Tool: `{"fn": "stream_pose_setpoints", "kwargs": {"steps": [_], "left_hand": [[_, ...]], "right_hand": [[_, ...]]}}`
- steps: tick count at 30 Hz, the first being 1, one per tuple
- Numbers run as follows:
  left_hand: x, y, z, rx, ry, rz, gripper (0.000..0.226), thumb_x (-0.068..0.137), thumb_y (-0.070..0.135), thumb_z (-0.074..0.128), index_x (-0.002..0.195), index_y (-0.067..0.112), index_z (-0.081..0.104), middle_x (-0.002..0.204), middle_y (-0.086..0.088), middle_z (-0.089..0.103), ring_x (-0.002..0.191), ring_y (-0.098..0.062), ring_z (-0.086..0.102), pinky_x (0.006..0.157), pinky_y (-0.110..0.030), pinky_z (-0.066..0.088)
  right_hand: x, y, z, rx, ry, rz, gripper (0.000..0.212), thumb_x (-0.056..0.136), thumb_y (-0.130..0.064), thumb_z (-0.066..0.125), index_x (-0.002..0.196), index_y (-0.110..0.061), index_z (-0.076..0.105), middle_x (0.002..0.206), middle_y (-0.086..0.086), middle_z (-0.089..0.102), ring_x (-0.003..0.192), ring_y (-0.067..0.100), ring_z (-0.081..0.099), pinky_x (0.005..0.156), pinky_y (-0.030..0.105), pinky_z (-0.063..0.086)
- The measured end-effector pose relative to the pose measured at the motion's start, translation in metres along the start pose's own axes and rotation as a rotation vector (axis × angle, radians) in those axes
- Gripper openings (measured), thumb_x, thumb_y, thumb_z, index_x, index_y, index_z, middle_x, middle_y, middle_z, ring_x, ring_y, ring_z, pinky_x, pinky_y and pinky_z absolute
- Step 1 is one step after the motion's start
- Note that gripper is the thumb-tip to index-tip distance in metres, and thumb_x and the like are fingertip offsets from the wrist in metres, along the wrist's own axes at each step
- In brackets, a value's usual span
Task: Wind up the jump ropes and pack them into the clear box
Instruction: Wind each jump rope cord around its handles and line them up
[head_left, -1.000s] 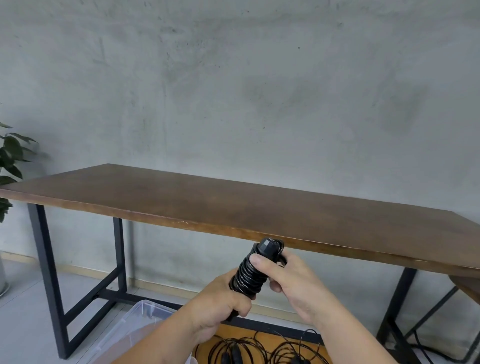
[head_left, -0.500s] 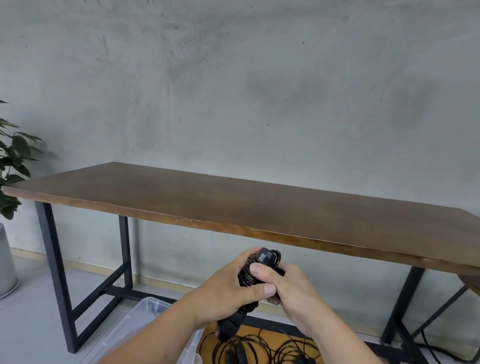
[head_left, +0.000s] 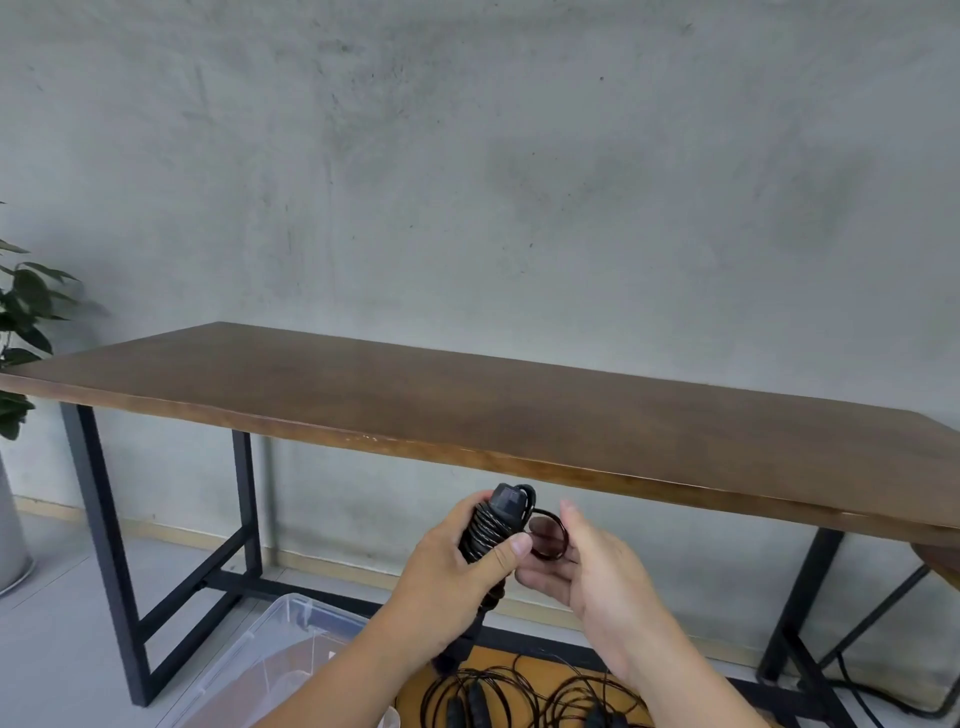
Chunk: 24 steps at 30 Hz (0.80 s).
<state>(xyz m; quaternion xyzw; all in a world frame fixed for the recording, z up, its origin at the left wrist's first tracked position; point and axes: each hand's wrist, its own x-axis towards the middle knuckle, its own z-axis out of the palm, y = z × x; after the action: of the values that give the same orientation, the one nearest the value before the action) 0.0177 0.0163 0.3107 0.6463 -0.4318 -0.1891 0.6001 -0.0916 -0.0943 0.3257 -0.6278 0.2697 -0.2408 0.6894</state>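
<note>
My left hand (head_left: 457, 566) grips the wound black jump rope bundle (head_left: 493, 527), thumb pressed across its coils, holding it upright just below the front edge of the long brown wooden counter (head_left: 519, 410). My right hand (head_left: 587, 566), at three o'clock from the bundle, is spread with loose fingers cupped behind a small black rope loop (head_left: 548, 535). The clear plastic box (head_left: 270, 660) sits on the floor at seven o'clock, with loose black jump ropes (head_left: 519, 696) at six o'clock.
</note>
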Motion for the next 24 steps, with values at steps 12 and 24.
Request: {"fn": "stream_pose_setpoints", "kwargs": {"steps": [12,24], "left_hand": [[-0.002,0.007,0.008,0.087,0.047,0.069,0.046,0.079,0.051,0.069,0.119,0.05,0.046,0.099,0.014,0.065,0.082,0.003,0.062,0.067,-0.013,0.05],[-0.005,0.005,0.002,0.356,0.09,0.244,0.06,0.081,0.048,0.073,0.128,0.053,0.037,0.117,0.032,0.053,0.113,0.009,0.05,0.089,-0.012,0.049]], "right_hand": [[-0.013,-0.013,-0.014,0.036,0.227,-0.055,0.015,0.087,-0.012,0.071,0.102,-0.014,0.072,0.079,0.01,0.076,0.07,0.02,0.072,0.074,0.032,0.061],[-0.022,-0.015,0.003,-0.015,0.14,-0.15,0.02,0.097,-0.025,0.058,0.11,-0.023,0.073,0.1,-0.004,0.076,0.091,0.01,0.073,0.086,0.03,0.058]]}}
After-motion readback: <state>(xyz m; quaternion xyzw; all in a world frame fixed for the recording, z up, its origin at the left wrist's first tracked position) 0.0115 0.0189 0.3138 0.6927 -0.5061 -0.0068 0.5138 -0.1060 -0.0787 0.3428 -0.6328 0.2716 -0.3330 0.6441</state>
